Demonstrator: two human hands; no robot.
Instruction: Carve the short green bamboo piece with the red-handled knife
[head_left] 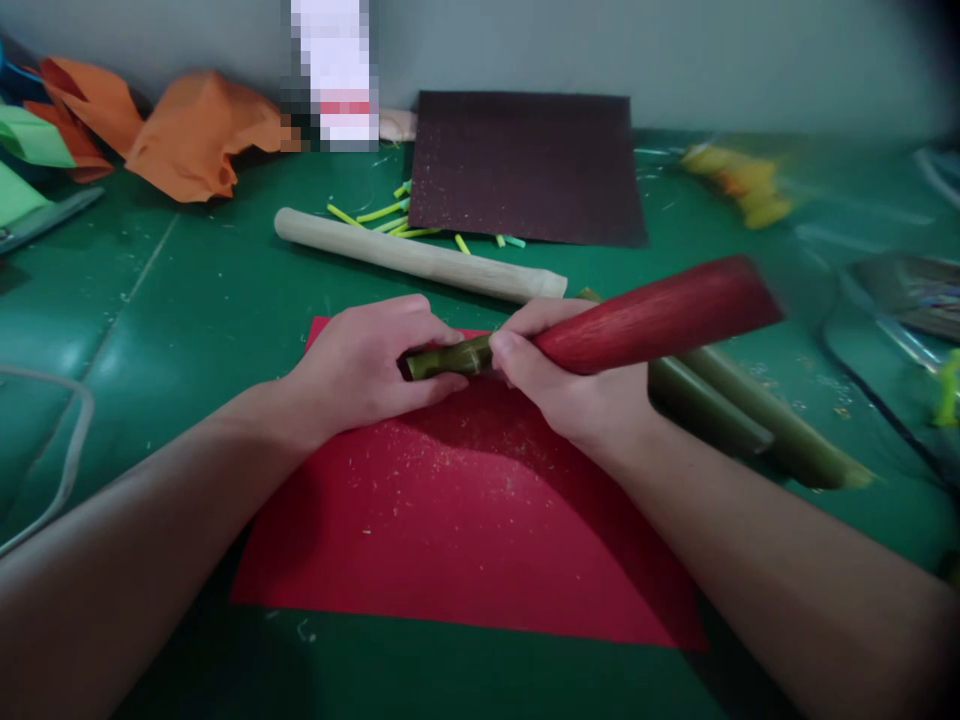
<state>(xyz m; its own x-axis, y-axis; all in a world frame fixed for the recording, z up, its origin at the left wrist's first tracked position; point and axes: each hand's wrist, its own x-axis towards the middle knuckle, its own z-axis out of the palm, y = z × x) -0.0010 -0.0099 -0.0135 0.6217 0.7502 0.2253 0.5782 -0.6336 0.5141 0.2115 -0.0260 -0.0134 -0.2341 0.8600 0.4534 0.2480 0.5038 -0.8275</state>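
Over a red sheet of paper [450, 540], my left hand [367, 360] grips a short green piece of bamboo [450, 360] between thumb and fingers. My right hand [570, 380] is closed round a tool with a thick red wooden handle [660, 315], which points up to the right. Its working end is hidden behind the fingers. The right thumb and fingertips meet the bamboo's right end. Small pale shavings lie scattered on the paper beneath both hands.
A pale wooden stick [420, 255] lies beyond my hands, before a dark brown sheet [525, 165] with yellow-green strips [382, 213] beside it. Green bamboo lengths [780, 430] rest at the right. Crumpled orange paper [202, 135] sits at the back left, on the green table [172, 330].
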